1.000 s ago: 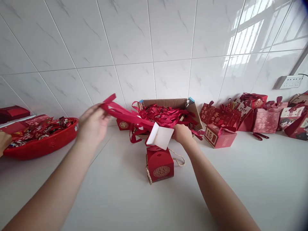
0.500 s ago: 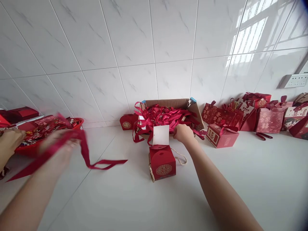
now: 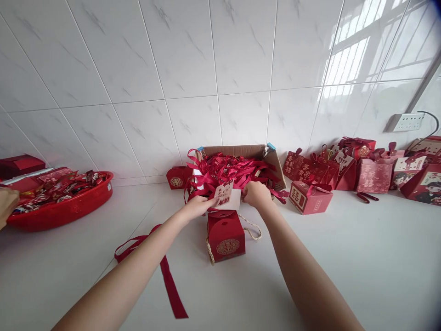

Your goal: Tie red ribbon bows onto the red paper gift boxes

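Note:
At the front of the cardboard box, my left hand [image 3: 197, 208] pinches a small card with red print [image 3: 223, 195]. Just behind that card is a blank white card [image 3: 234, 200], whose right edge meets the curled fingers of my right hand [image 3: 255, 195]. Below them stands a red gift box [image 3: 227, 239] with a gold round emblem and a twisted rope handle [image 3: 254, 230]. A long red ribbon [image 3: 172, 289] lies loose on the counter, partly hidden under my left forearm.
Red ribbons [image 3: 237, 170] fill the cardboard box [image 3: 277, 168]. A red basin [image 3: 69, 212] of wrapped sweets stands at left, with another person's hand [image 3: 8, 202] over it. A pink gift box [image 3: 312, 197] and several gift bags [image 3: 374, 177] stand at right.
My left hand has let go of the red ribbon, now lying on the counter, and moved right to the printed card. The other person's hand shows less at the left edge.

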`<state>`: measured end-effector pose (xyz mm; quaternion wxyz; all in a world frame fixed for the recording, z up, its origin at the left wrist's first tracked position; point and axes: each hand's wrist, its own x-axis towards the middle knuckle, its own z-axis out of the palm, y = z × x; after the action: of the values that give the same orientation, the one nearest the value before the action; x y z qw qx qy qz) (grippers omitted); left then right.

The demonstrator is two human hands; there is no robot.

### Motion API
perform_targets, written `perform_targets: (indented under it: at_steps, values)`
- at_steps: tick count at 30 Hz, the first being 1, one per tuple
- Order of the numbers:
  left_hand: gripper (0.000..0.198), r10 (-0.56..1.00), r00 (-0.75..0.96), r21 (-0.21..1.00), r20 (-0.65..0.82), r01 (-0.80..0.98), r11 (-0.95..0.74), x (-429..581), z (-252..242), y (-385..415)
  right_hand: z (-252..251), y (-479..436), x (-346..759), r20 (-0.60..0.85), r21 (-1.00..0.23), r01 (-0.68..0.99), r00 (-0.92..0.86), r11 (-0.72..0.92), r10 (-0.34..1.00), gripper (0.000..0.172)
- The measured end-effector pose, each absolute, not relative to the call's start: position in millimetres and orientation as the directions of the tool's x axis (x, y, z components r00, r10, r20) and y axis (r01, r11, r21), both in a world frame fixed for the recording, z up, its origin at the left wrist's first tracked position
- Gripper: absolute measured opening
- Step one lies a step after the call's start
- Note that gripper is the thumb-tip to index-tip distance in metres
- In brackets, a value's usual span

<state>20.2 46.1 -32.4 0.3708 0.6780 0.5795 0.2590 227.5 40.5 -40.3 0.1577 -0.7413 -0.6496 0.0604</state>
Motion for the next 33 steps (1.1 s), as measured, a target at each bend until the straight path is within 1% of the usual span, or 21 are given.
perform_targets:
  at_steps: [3,7,9,11,13,16,17,19,21,22,23,25,27,28,31,33]
  values:
    - [0.037,0.980,0.200,0.833,-0.011,0.544,-0.102,19,-26,58,-40,40,228,0.123,-0.320,0.942,0.148,-0.102,0.981,0.023]
    - [0.040,0.969,0.232,0.868,0.086,0.460,-0.187,26,1,79,-41,42,228,0.131,-0.331,0.938,0.149,-0.099,0.980,0.024]
    - [0.040,0.961,0.237,0.860,0.142,0.452,-0.238,36,15,95,-42,43,228,0.128,-0.333,0.937,0.153,-0.103,0.980,0.024]
    - [0.039,0.954,0.239,0.830,0.180,0.484,-0.278,48,23,110,-42,43,229,0.126,-0.333,0.937,0.155,-0.105,0.980,0.024]
    - [0.038,0.949,0.244,0.769,0.200,0.561,-0.306,57,24,124,-41,43,229,0.127,-0.333,0.937,0.153,-0.103,0.980,0.024]
    - [0.040,0.938,0.260,0.609,0.230,0.713,-0.347,62,13,134,-39,42,229,0.126,-0.333,0.937,0.151,-0.101,0.981,0.025]
    - [0.045,0.932,0.277,0.546,0.235,0.755,-0.363,62,8,136,-39,42,228,0.126,-0.335,0.937,0.151,-0.101,0.980,0.026]
    - [0.062,0.919,0.326,0.432,0.221,0.812,-0.392,62,-1,136,-39,41,228,0.129,-0.339,0.936,0.151,-0.100,0.980,0.027]
    - [0.075,0.912,0.363,0.356,0.189,0.841,-0.408,63,-8,136,-39,42,228,0.133,-0.341,0.935,0.150,-0.097,0.980,0.028]
    - [0.076,0.912,0.372,0.334,0.174,0.849,-0.409,65,-9,137,-39,42,228,0.135,-0.341,0.935,0.149,-0.095,0.980,0.028]
    - [0.071,0.914,0.372,0.322,0.161,0.856,-0.405,66,-9,138,-40,42,228,0.137,-0.340,0.936,0.148,-0.094,0.979,0.027]
    - [0.048,0.924,0.354,0.330,0.145,0.863,-0.382,68,-4,141,-40,43,227,0.140,-0.336,0.937,0.146,-0.092,0.979,0.027]
    - [0.023,0.937,0.316,0.378,0.151,0.857,-0.350,68,7,147,-40,43,227,0.139,-0.335,0.938,0.145,-0.091,0.980,0.027]
    - [0.016,0.942,0.291,0.416,0.166,0.846,-0.334,67,14,150,-40,42,227,0.137,-0.336,0.937,0.145,-0.092,0.980,0.028]
    - [0.009,0.953,0.192,0.594,0.233,0.748,-0.296,63,39,160,-39,41,227,0.127,-0.341,0.935,0.142,-0.092,0.982,0.030]
    - [0.008,0.960,0.095,0.754,0.263,0.601,-0.266,63,55,166,-39,41,227,0.123,-0.345,0.934,0.140,-0.090,0.982,0.030]
